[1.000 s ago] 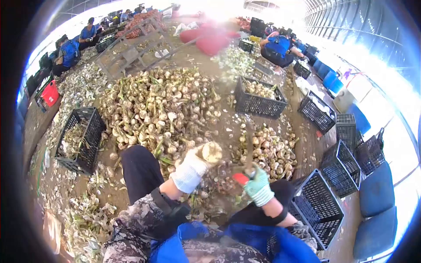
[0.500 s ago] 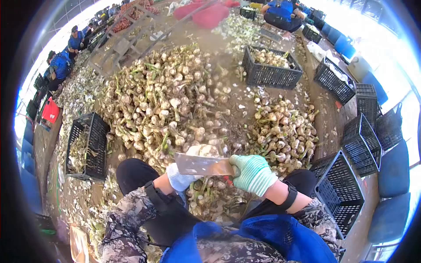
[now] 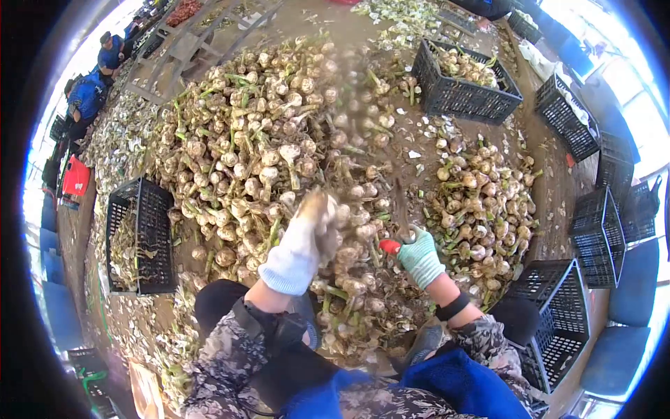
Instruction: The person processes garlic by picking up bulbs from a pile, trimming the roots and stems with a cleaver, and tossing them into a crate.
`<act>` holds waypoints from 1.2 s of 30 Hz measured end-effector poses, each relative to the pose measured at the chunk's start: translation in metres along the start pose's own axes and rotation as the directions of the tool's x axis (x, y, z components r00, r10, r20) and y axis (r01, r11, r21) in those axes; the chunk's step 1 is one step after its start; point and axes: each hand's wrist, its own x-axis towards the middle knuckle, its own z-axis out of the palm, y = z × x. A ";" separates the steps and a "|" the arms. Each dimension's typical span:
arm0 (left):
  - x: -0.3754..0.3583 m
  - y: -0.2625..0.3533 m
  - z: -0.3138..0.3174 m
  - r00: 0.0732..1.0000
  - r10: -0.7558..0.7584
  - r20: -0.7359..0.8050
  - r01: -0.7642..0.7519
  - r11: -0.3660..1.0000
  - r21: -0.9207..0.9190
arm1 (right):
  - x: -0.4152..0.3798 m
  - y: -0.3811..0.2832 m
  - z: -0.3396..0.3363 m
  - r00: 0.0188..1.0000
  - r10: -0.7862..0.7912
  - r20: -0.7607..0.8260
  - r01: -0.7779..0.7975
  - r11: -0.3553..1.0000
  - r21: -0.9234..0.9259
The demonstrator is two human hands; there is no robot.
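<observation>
A garlic bulb (image 3: 317, 206) sits blurred in the white-gloved left hand (image 3: 301, 244), fingers wrapped around it above the person's knees, over the near edge of the floor heap. It looks light, firm and papery-skinned, so I'd judge the round head the surest place to grip, the cloves bruising if squeezed. The green-gloved right hand (image 3: 421, 257) is closed on a red-handled knife (image 3: 399, 225), blade pointing up and away. Untrimmed garlic (image 3: 258, 140) is heaped on the floor beyond, a smaller pile (image 3: 481, 209) lies to the right, and black crates (image 3: 143, 234) ring them.
</observation>
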 end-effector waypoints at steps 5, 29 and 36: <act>0.044 -0.014 0.015 0.989 0.144 -0.017 -0.145 0.988 -0.050 | -0.005 0.009 0.036 0.974 -0.185 -0.128 0.214 0.939 0.270; 0.030 -0.038 0.021 0.848 0.072 0.525 -0.337 0.838 0.429 | -0.017 0.004 -0.099 0.992 -0.010 -0.129 -0.100 0.569 -0.816; 0.056 -0.016 0.033 0.993 -0.109 -0.039 0.092 0.948 -0.305 | 0.008 -0.099 -0.136 0.881 -0.414 -0.228 -0.062 0.377 -0.924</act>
